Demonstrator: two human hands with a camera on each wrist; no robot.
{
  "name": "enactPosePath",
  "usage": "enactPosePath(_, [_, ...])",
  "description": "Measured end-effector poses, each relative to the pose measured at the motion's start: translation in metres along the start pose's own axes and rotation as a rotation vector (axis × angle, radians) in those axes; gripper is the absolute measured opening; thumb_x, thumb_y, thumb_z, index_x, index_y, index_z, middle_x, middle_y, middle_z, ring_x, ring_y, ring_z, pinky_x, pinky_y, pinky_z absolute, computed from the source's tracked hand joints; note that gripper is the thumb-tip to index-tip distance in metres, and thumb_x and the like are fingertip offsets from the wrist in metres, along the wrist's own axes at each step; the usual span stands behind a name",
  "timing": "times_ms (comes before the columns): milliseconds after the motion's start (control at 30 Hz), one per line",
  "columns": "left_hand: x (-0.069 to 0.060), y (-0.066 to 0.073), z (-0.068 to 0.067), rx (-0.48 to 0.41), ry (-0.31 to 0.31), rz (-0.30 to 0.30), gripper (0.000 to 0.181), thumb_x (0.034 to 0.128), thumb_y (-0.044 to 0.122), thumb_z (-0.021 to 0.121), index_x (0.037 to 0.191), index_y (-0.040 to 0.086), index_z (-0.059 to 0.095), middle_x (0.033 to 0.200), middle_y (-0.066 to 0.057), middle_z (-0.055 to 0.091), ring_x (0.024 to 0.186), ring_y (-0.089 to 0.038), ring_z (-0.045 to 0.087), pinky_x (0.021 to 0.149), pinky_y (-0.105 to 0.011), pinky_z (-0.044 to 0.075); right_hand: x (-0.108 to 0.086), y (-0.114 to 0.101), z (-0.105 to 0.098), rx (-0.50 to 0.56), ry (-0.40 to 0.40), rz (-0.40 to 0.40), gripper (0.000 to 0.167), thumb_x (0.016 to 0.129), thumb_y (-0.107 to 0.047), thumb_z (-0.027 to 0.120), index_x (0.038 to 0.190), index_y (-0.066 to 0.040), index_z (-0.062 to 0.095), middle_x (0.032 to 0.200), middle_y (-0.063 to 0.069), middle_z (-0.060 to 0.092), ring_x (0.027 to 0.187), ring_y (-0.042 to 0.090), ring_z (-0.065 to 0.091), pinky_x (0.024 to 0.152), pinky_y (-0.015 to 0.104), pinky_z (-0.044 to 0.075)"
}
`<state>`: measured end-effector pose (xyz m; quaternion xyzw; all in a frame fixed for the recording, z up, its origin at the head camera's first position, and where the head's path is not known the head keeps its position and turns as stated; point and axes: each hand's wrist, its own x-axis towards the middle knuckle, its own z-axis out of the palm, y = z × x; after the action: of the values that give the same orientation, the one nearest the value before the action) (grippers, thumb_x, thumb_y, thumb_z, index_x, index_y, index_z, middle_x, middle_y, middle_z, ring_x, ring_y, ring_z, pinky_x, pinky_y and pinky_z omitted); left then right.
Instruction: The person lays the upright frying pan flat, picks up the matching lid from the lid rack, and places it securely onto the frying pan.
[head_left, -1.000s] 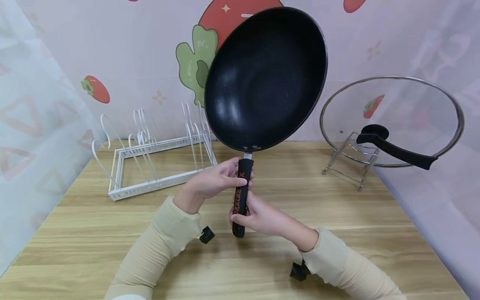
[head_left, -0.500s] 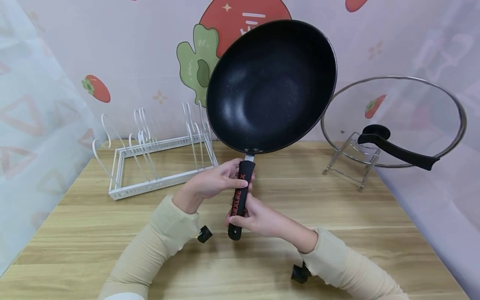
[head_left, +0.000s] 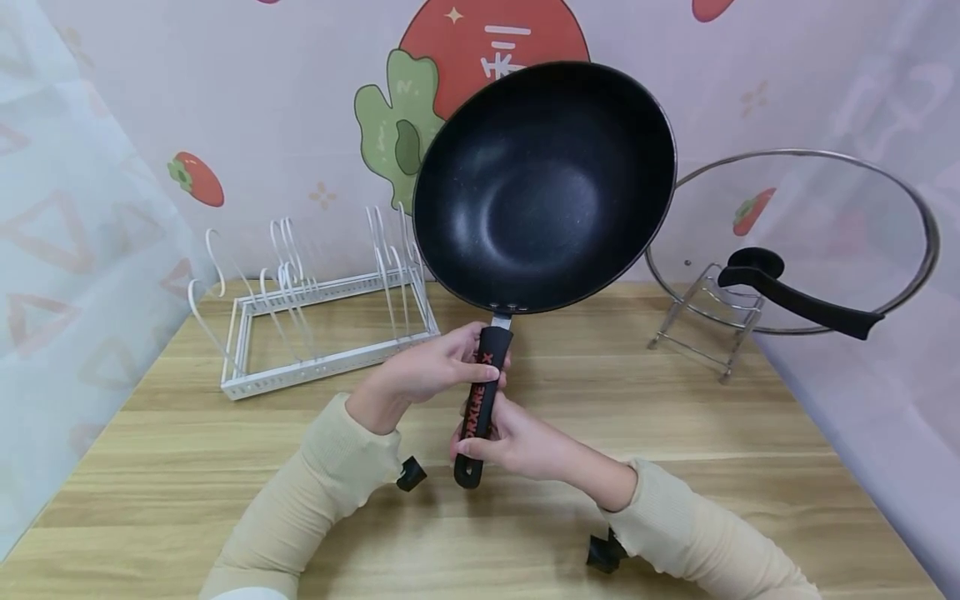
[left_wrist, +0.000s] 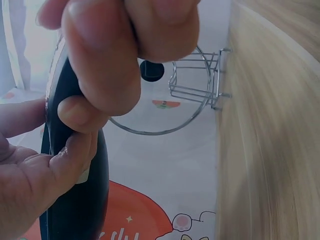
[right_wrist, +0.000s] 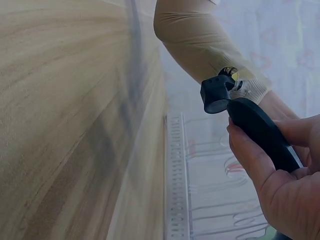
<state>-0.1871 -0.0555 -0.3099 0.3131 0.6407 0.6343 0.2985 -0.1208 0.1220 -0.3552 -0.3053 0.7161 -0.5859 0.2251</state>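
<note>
A black wok (head_left: 543,192) is held up off the table in the head view, its dark inside facing me and its handle (head_left: 478,408) pointing down. My left hand (head_left: 431,364) grips the upper part of that handle, thumb across the front. Lower down, my right hand (head_left: 521,442) holds the same handle near its end, which pokes out below the thumb. Red letters run along the grip. In the right wrist view the right hand (right_wrist: 285,185) curls round the black handle (right_wrist: 260,130). Fingers of both hands partly cover the handle in the left wrist view.
A white dish rack (head_left: 330,362) with upright wire loops stands at the back left of the wooden table (head_left: 420,533). On the right, a glass lid (head_left: 840,217) with a black knob leans in a small metal stand (head_left: 701,358). A printed curtain hangs behind.
The wok has come down somewhat and its inside tips a little more toward the camera. Both hands keep their hold on the handle. Rack and lid stay put.
</note>
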Motion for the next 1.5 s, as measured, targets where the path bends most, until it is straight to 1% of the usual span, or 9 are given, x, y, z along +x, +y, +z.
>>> enactPosePath(233, [0.0, -0.001, 0.003, 0.035, 0.002, -0.038, 0.031, 0.1007, -0.009, 0.05, 0.127, -0.008, 0.035, 0.111, -0.017, 0.058, 0.093, -0.013, 0.063, 0.091, -0.032, 0.049, -0.002, 0.004, 0.002, 0.065, -0.028, -0.022, 0.023, 0.102, 0.003, 0.056, 0.117, 0.008, 0.04, 0.104, 0.022, 0.07, 0.098, 0.019, 0.067, 0.09, 0.029, 0.053])
enactPosePath(367, [-0.001, -0.001, 0.004, 0.045, 0.003, -0.05, 0.031, 0.1015, -0.008, 0.05, 0.128, -0.008, 0.034, 0.111, -0.016, 0.059, 0.094, -0.015, 0.063, 0.094, -0.034, 0.048, -0.003, 0.005, 0.003, 0.08, -0.033, -0.032, 0.023, 0.102, 0.004, 0.055, 0.117, 0.01, 0.039, 0.105, 0.025, 0.07, 0.099, 0.02, 0.068, 0.091, 0.028, 0.053])
enactPosePath(533, [-0.002, -0.002, 0.005, 0.057, 0.006, -0.064, 0.03, 0.1019, -0.007, 0.051, 0.128, -0.008, 0.035, 0.11, -0.019, 0.06, 0.094, -0.016, 0.063, 0.095, -0.034, 0.047, -0.003, 0.006, 0.006, 0.079, -0.033, -0.049, 0.026, 0.101, 0.004, 0.056, 0.121, 0.011, 0.041, 0.104, 0.026, 0.069, 0.097, 0.016, 0.068, 0.091, 0.029, 0.054])
enactPosePath(700, [-0.003, -0.005, 0.005, 0.054, -0.02, -0.084, 0.031, 0.1023, -0.006, 0.05, 0.129, -0.009, 0.034, 0.11, -0.018, 0.06, 0.094, -0.016, 0.063, 0.092, -0.034, 0.048, -0.005, 0.008, 0.01, 0.101, -0.025, -0.051, 0.028, 0.101, 0.005, 0.056, 0.123, 0.012, 0.041, 0.104, 0.028, 0.068, 0.094, 0.011, 0.067, 0.09, 0.028, 0.054])
enactPosePath(867, [-0.005, -0.007, 0.003, 0.047, -0.038, -0.101, 0.033, 0.1019, -0.006, 0.051, 0.13, -0.011, 0.034, 0.106, -0.015, 0.062, 0.093, -0.016, 0.064, 0.089, -0.033, 0.049, -0.006, 0.011, 0.015, 0.145, -0.029, -0.064, 0.03, 0.101, 0.005, 0.055, 0.125, 0.014, 0.04, 0.106, 0.031, 0.066, 0.097, 0.017, 0.069, 0.09, 0.029, 0.055])
enactPosePath(1000, [-0.006, -0.009, 0.004, 0.043, -0.046, -0.103, 0.032, 0.1014, -0.006, 0.052, 0.128, -0.011, 0.036, 0.106, -0.015, 0.064, 0.092, -0.015, 0.064, 0.088, -0.032, 0.05, -0.006, 0.013, 0.018, 0.177, -0.036, -0.056, 0.031, 0.101, 0.005, 0.054, 0.126, 0.014, 0.039, 0.107, 0.03, 0.066, 0.099, 0.02, 0.07, 0.089, 0.029, 0.055])
enactPosePath(1200, [-0.008, -0.011, 0.005, 0.046, -0.042, -0.11, 0.033, 0.1011, -0.007, 0.051, 0.129, -0.012, 0.034, 0.111, -0.024, 0.061, 0.091, -0.015, 0.064, 0.086, -0.03, 0.051, -0.007, 0.014, 0.02, 0.195, -0.035, -0.051, 0.031, 0.101, 0.005, 0.055, 0.126, 0.013, 0.039, 0.107, 0.031, 0.066, 0.098, 0.018, 0.07, 0.086, 0.027, 0.055])
enactPosePath(1367, [-0.008, -0.011, 0.006, 0.049, -0.041, -0.118, 0.036, 0.1005, -0.006, 0.052, 0.131, -0.013, 0.033, 0.109, -0.018, 0.062, 0.091, -0.015, 0.065, 0.087, -0.031, 0.051, -0.008, 0.014, 0.023, 0.212, -0.032, -0.063, 0.03, 0.101, 0.005, 0.055, 0.125, 0.012, 0.038, 0.107, 0.034, 0.065, 0.099, 0.02, 0.069, 0.088, 0.028, 0.055])
enactPosePath(1500, [-0.009, -0.013, 0.006, 0.049, -0.041, -0.133, 0.037, 0.1006, -0.006, 0.052, 0.132, -0.013, 0.032, 0.11, -0.017, 0.062, 0.092, -0.015, 0.065, 0.087, -0.031, 0.051, -0.008, 0.015, 0.026, 0.234, -0.038, -0.062, 0.029, 0.102, 0.003, 0.056, 0.123, 0.012, 0.039, 0.108, 0.033, 0.065, 0.1, 0.018, 0.069, 0.089, 0.031, 0.056])
